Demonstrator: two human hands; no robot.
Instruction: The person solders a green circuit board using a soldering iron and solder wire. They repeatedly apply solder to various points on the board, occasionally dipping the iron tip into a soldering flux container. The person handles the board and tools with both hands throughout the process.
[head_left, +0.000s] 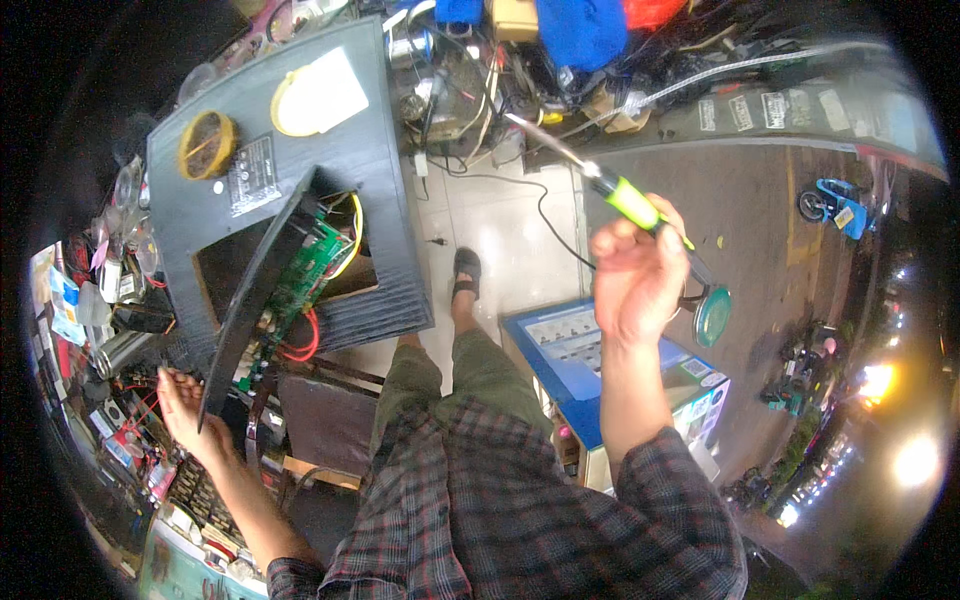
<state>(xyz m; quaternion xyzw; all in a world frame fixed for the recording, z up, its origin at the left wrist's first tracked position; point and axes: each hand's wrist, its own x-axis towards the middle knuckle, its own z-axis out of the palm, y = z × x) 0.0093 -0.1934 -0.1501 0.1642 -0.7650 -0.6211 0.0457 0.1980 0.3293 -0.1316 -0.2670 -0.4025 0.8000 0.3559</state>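
My right hand (645, 277) is raised at the right, closed around a soldering iron (634, 204) with a black and lime-green handle; its metal tip points up and left. At the left, a black wooden cabinet (405, 255) has a rectangular opening. A black panel (255, 277) stands tilted across that opening, with a green circuit board (322, 259) on its right side and yellow and red wires attached. My left hand (180, 409) is beside the lower end of the panel, fingers curled; whether it grips anything cannot be made out.
A yellow round tin (206, 145) with dark contents and a white paper (330, 90) lie on the cabinet. Tangled cables and tools (465, 90) fill the top. A blue-topped counter (555, 352) stands right of my legs. Cluttered parts line the left; a road lies beyond.
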